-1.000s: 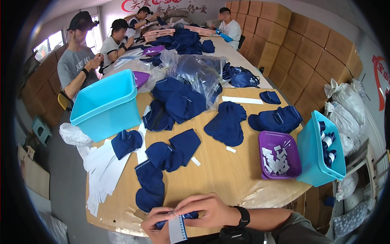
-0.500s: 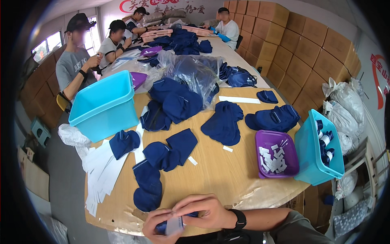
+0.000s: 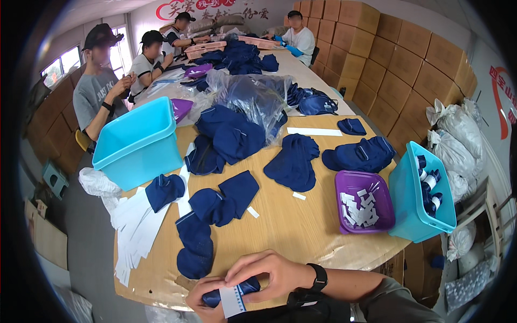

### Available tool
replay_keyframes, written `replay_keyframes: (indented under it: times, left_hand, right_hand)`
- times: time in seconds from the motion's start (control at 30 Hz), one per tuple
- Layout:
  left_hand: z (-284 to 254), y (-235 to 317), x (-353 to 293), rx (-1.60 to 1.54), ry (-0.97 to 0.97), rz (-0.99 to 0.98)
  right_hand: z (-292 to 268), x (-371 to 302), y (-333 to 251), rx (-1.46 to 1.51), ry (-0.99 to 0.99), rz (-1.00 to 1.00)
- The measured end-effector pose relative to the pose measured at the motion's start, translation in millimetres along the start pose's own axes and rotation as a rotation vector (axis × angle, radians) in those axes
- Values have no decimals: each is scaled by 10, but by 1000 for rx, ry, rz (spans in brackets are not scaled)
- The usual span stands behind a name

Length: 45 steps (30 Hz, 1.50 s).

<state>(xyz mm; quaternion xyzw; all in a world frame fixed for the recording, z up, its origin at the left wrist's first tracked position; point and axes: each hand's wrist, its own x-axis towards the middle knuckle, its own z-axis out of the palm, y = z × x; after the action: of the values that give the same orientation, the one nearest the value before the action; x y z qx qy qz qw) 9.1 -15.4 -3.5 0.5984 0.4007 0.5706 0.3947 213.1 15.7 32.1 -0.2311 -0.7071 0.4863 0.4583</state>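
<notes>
At the table's near edge, my left hand (image 3: 201,295) is closed round a rolled navy cloth cap (image 3: 249,286). A white paper strip (image 3: 230,302) with a blue printed edge lies across the roll. My right hand (image 3: 271,273), with a black band on its wrist, grips the roll from the other side, its fingers on the strip and the cloth. The underside of the roll is hidden. Just beyond my left hand lies a navy cap (image 3: 195,245), with further folded navy caps (image 3: 237,196) behind it.
White paper strips (image 3: 137,229) fan out at the left by a turquoise bin (image 3: 141,156). To the right are a purple basket (image 3: 344,226) of small white slips and a turquoise bin (image 3: 404,215) holding banded navy rolls. Several people sit round the far table; cartons (image 3: 401,70) are stacked behind.
The roll has turned in my hands, so more navy cloth and the strip's blue printed edge now show. My right fingers have lifted slightly and spread over the roll.
</notes>
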Motion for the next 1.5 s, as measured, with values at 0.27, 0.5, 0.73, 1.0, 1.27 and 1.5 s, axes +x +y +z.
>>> replay_keyframes:
  times: [0.27,0.5,0.73,1.0,1.27,1.5]
  left_hand:
    - [-14,-35,-24,2,53,-9]
    - [90,-4,19,-29,51,-76]
    - [0,-19,77,-111,15,-75]
    - [-21,82,31,-17,-52,-168]
    - [38,100,-13,43,-11,-205]
    - [-36,41,39,-38,-50,-219]
  right_hand:
    - [125,-13,15,10,67,152]
    - [202,-66,124,-48,236,108]
    - [130,-10,40,-214,148,-43]
    - [184,-55,-57,-317,201,65]
    - [190,-43,45,-86,274,104]
    - [75,-6,-44,-131,84,38]
